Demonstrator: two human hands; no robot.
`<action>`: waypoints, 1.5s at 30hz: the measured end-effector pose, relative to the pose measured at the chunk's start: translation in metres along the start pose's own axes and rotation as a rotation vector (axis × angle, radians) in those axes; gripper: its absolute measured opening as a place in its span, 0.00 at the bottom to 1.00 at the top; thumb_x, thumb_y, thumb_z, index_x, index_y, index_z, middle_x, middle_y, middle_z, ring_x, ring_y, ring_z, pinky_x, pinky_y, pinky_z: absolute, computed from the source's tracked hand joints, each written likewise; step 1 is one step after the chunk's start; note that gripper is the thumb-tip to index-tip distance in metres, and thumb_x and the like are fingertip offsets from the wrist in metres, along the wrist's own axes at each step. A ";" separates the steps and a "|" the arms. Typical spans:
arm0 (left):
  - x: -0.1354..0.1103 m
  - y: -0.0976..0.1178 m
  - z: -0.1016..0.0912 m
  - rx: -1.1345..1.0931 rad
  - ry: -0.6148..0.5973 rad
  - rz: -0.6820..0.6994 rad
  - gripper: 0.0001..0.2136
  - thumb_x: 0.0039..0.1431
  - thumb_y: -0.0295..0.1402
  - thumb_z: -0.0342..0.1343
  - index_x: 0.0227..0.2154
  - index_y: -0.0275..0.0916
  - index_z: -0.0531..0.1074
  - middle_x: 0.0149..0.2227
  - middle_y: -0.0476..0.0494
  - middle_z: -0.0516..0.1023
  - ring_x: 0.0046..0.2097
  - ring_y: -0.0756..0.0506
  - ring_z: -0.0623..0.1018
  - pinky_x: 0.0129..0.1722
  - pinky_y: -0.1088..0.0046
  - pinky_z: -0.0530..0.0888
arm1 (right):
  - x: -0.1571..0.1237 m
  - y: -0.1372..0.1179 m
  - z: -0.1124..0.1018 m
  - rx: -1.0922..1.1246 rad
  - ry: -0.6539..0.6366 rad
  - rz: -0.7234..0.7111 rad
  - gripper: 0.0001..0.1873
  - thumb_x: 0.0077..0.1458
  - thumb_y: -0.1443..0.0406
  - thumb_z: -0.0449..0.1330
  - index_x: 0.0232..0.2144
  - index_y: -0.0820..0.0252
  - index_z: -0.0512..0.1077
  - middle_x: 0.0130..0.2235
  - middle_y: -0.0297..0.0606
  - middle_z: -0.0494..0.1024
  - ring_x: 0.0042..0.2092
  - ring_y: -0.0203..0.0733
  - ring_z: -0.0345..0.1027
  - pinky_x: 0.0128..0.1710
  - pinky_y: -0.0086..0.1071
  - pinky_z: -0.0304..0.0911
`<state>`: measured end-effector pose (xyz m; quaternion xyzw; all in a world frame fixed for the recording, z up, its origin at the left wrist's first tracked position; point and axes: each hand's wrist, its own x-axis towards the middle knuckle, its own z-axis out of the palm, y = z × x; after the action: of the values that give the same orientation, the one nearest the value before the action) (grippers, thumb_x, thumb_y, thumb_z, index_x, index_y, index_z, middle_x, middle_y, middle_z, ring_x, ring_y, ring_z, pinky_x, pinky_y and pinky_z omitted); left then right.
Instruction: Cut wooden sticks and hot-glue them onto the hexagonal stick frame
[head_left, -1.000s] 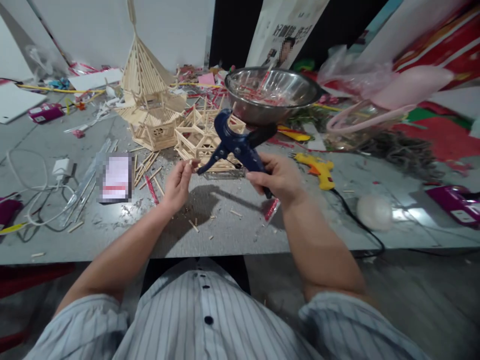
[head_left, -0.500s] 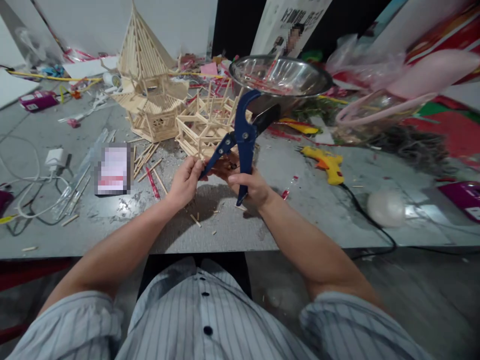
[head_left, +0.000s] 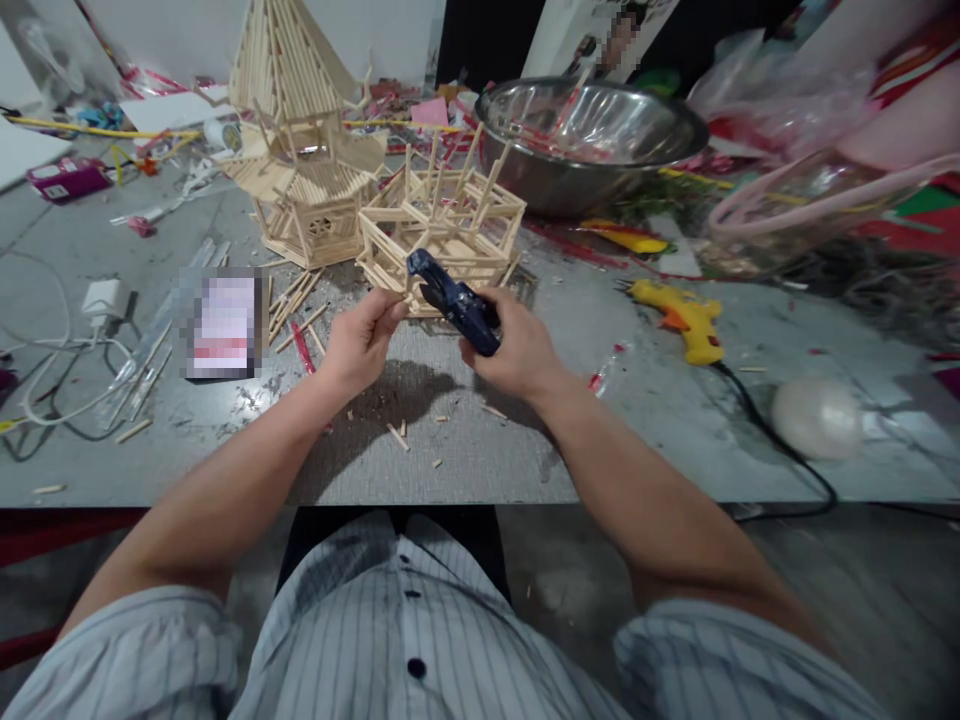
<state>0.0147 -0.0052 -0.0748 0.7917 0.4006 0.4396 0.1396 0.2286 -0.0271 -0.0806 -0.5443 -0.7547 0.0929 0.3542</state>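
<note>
My right hand [head_left: 519, 345] is wrapped round the handles of a blue pipe cutter [head_left: 454, 298]. The cutter's head points up and to the left, toward my other hand. My left hand [head_left: 364, 338] is closed in a pinch just left of the cutter's jaw. Whatever those fingertips hold is too small to make out. Right behind both hands stands an open frame of wooden sticks [head_left: 450, 215], with several sticks rising from its top. A taller wooden-stick pagoda [head_left: 319, 215] with a pointed roof stands behind it to the left.
Loose sticks [head_left: 296, 300] and a phone [head_left: 223, 325] lie on the left, beside a white charger [head_left: 105, 300] with cables. To the right are a yellow glue gun [head_left: 682, 315] and a round whitish object [head_left: 817, 418]. A steel bowl [head_left: 585, 185] stands behind. Stick offcuts [head_left: 397, 436] lie near the front edge.
The cutter has tilted over to the left, and its handles, spread before, are now together in my right hand. My left hand has let go of one handle. The view has shifted slightly.
</note>
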 end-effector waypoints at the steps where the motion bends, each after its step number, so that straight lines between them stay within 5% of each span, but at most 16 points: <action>1: 0.000 0.000 0.000 0.004 0.005 0.012 0.22 0.66 0.51 0.37 0.32 0.41 0.68 0.27 0.47 0.69 0.29 0.50 0.69 0.31 0.72 0.68 | 0.000 0.000 0.001 -0.039 -0.022 -0.002 0.30 0.44 0.63 0.57 0.52 0.60 0.62 0.50 0.49 0.73 0.49 0.53 0.69 0.48 0.46 0.63; 9: 0.000 -0.011 0.006 -0.076 0.080 0.263 0.15 0.68 0.41 0.41 0.38 0.40 0.70 0.27 0.49 0.70 0.27 0.52 0.71 0.26 0.76 0.66 | -0.001 -0.001 0.007 -0.178 -0.071 -0.035 0.35 0.40 0.61 0.57 0.54 0.64 0.61 0.48 0.53 0.73 0.46 0.58 0.69 0.45 0.49 0.64; 16: 0.001 -0.008 0.007 -0.054 0.137 0.339 0.11 0.68 0.35 0.42 0.34 0.40 0.68 0.25 0.51 0.72 0.24 0.54 0.70 0.23 0.79 0.64 | -0.001 -0.002 0.008 -0.179 -0.076 -0.065 0.32 0.41 0.63 0.56 0.51 0.63 0.62 0.47 0.53 0.74 0.47 0.58 0.69 0.46 0.50 0.65; 45: 0.000 -0.009 0.007 -0.055 0.033 0.102 0.13 0.66 0.39 0.45 0.28 0.40 0.65 0.23 0.51 0.68 0.25 0.52 0.69 0.25 0.76 0.63 | -0.007 -0.018 0.006 -0.256 -0.227 0.098 0.23 0.46 0.62 0.53 0.45 0.65 0.66 0.41 0.54 0.78 0.41 0.58 0.74 0.39 0.44 0.65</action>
<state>0.0163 0.0013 -0.0840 0.7997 0.3496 0.4699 0.1323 0.2122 -0.0390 -0.0783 -0.6072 -0.7681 0.0741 0.1894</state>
